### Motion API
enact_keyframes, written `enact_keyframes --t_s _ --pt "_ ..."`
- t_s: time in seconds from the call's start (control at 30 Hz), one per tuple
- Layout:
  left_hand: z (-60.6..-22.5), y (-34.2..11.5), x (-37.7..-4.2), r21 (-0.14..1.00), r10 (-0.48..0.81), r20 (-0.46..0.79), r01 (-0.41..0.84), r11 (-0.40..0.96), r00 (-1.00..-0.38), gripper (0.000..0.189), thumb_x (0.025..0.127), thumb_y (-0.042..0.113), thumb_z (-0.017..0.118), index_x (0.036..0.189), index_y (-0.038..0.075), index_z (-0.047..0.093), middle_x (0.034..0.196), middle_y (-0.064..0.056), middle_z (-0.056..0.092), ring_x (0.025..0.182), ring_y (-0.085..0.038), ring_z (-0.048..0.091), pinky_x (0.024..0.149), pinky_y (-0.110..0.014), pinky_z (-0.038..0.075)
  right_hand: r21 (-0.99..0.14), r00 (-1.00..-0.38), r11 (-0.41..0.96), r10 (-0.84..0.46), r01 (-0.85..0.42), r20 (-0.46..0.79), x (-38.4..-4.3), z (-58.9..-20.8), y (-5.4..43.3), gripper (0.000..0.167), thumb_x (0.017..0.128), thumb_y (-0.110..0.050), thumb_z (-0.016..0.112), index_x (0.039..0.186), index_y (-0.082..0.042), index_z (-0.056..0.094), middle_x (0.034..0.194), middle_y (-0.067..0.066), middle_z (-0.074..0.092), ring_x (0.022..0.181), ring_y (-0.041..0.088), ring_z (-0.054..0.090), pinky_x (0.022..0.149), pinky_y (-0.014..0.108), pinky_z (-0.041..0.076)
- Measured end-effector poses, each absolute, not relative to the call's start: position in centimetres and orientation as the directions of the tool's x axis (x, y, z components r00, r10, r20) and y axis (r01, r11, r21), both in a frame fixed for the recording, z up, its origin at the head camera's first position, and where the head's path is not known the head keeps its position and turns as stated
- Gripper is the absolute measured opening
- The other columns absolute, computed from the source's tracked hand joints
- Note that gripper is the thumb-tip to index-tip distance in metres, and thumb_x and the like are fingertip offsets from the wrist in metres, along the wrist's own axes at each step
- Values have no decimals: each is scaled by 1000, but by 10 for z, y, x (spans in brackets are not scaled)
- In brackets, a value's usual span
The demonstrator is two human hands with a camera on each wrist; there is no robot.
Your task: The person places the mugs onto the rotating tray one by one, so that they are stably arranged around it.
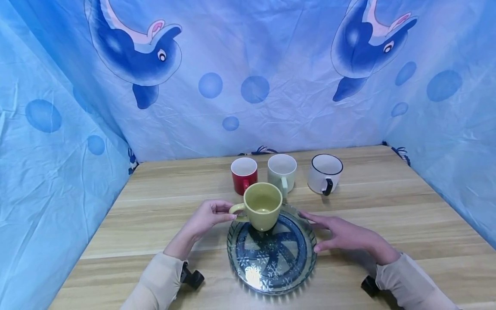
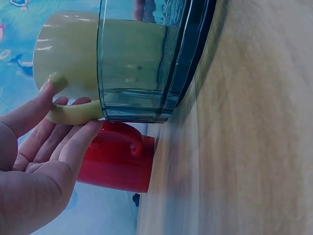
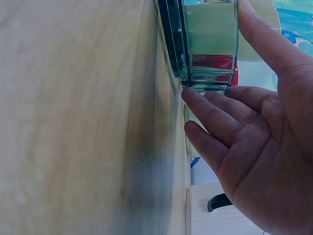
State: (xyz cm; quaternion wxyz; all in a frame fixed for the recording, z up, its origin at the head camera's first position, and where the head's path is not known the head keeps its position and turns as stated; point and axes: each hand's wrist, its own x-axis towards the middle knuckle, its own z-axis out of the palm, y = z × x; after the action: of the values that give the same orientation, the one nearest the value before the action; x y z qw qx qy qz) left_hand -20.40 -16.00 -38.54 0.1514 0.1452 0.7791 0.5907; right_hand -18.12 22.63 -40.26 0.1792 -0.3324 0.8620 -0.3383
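Observation:
A yellow-green mug stands upright inside the far part of a round, clear glass tray with a blue patterned base. From the left, my left hand pinches the mug's handle; in the left wrist view the thumb lies on one side of the handle and the fingers on the other. My right hand is at the tray's right edge, its fingers extended. The right wrist view has those fingertips right at the glass wall, with the mug visible through it.
Behind the tray stand a red mug, a pale green mug and a white mug with a black rim and handle. They are on a wooden table. Blue dolphin-print cloth hangs around its back and sides.

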Motion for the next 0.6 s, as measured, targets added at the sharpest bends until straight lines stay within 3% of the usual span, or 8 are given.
enact_keyframes --t_s 0.6 --pt "-383 -162 -208 975 371 -71 13 220 -926 39 89 5 66 124 -10 58 119 -23 67 94 -6 66 88 -22 55 -700 -719 547 -692 -458 -70 -182 -403 228 96 80 -42 74 153 -5 24 157 15 31 133 33 48 111 57 30"
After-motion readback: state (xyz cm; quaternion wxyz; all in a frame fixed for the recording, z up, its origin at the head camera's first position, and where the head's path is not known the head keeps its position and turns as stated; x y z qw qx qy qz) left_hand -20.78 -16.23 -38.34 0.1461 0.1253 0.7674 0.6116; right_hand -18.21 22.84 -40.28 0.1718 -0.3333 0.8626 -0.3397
